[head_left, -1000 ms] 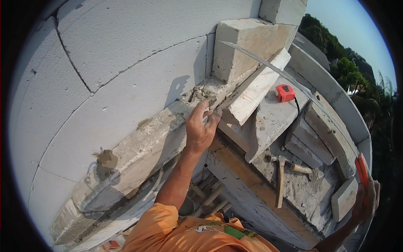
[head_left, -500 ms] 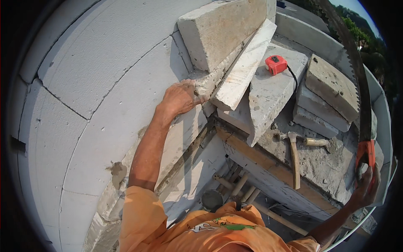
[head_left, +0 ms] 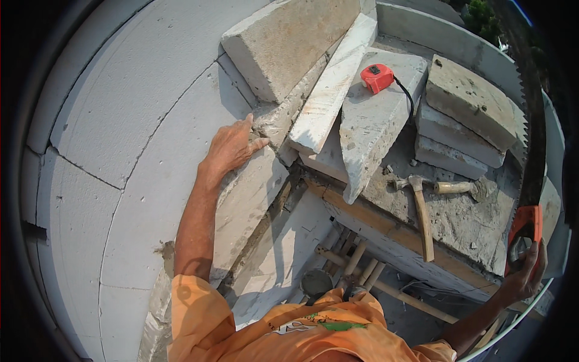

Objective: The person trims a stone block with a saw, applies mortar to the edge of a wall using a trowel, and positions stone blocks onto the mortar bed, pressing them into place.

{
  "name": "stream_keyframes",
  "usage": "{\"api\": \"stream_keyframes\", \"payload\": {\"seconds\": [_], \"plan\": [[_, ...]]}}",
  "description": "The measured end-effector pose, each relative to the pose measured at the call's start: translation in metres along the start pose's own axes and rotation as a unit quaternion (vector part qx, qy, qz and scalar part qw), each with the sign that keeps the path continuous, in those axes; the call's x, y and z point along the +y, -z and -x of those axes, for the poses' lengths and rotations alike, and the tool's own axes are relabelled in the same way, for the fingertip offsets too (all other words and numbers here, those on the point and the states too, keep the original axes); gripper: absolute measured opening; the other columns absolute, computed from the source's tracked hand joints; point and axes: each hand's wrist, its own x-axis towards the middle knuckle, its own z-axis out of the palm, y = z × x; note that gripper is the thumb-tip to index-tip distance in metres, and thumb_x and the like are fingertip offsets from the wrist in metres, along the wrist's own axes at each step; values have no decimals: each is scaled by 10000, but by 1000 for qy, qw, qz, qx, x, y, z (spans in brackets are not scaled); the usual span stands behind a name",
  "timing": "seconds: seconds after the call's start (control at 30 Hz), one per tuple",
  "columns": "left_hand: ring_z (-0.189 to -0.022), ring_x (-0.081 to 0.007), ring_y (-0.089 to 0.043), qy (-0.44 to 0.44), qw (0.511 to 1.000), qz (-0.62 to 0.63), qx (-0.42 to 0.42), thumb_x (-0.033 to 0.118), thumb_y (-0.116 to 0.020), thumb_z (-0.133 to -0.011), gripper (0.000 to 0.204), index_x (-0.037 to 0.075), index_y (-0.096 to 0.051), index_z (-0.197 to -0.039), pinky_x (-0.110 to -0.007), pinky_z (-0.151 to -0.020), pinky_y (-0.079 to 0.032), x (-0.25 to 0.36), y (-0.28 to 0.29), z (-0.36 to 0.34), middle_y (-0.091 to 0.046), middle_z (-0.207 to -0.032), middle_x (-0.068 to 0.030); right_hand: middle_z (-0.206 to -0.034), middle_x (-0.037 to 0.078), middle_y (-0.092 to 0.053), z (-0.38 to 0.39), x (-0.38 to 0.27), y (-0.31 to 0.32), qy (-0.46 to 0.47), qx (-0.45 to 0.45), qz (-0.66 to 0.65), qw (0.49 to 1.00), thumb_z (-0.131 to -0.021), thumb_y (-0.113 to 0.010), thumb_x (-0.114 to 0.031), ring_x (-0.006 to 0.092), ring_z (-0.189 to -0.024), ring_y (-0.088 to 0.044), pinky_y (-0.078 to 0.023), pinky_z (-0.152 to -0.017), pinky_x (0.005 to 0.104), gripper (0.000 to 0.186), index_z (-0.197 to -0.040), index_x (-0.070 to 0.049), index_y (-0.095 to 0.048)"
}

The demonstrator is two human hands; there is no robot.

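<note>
My left hand (head_left: 231,146) rests by the joint between the white block wall (head_left: 163,199) and a mortar-covered ledge (head_left: 280,123). Its index finger and thumb are stretched apart, with nothing held between them. Just above it stands a thick tilted concrete block (head_left: 289,48). A long, narrow white block strip (head_left: 333,84) leans beside that block, to the right of my fingers. At the far right my right hand (head_left: 527,270) is closed round the orange handle of a hand saw (head_left: 532,157), its toothed blade pointing up and away.
A red tape measure (head_left: 377,78) lies on a pale slab (head_left: 386,114). Several cut blocks (head_left: 467,111) are stacked to its right. A hammer (head_left: 420,217) and a wooden-handled trowel (head_left: 452,187) lie on the rough ledge. Below are wooden poles (head_left: 356,259) and a bucket (head_left: 316,282).
The view has shifted, so the blocks sit further left. My left hand has opened out from the mortar joint, index finger and thumb now spread. The saw stays in my right hand.
</note>
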Motion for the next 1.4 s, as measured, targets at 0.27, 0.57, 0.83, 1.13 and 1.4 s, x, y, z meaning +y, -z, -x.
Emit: {"api": "stream_keyframes", "payload": {"seconds": [0.27,0.57,0.83,1.13,1.4], "plan": [[-877,-404,-645,99,977,-102,-158,654,-529,-924,880,-98,-497,-1380,-495,-767,-491,17,23,15,-658,-887,-288,-758,23,-611,1,-8,0,-38,59,-41,997,-904,-724,-79,53,-607,-507,-385,-546,200,222,-1099,23,-704],[-960,-419,-651,11,999,29,-14,566,-598,-920,790,-99,-535,-1342,-479,-816,-504,16,15,16,-659,-1034,-324,-816,31,-649,-9,39,11,-32,74,93,992,-919,-736,-150,90,-682,-578,-462,-622,246,226,-1091,-6,-713],[-859,-424,-641,33,994,-30,-103,613,-598,-883,840,-105,-543,-1316,-498,-793,-485,18,15,15,-664,-876,-298,-1004,164,-720,-89,66,-36,119,41,366,922,-936,-680,-343,340,-885,-715,-564,-743,409,321,-1132,-91,-710],[-924,-415,-627,120,982,-17,-142,523,-718,-830,800,-54,-540,-1354,-497,-816,-488,14,20,30,-662,-941,-278,-923,96,-635,-161,155,-116,256,-75,502,823,-963,-602,-266,344,-786,-693,-569,-651,473,291,-1243,-189,-635],[-1078,-421,-599,169,968,23,-183,573,-685,-837,880,-38,-459,-1429,-479,-944,-477,6,18,54,-637,-1101,-297,-1175,111,-643,-171,269,-120,407,-97,541,729,-1014,-527,-289,284,-1095,-644,-529,-874,450,430,-1422,-156,-496]]}}
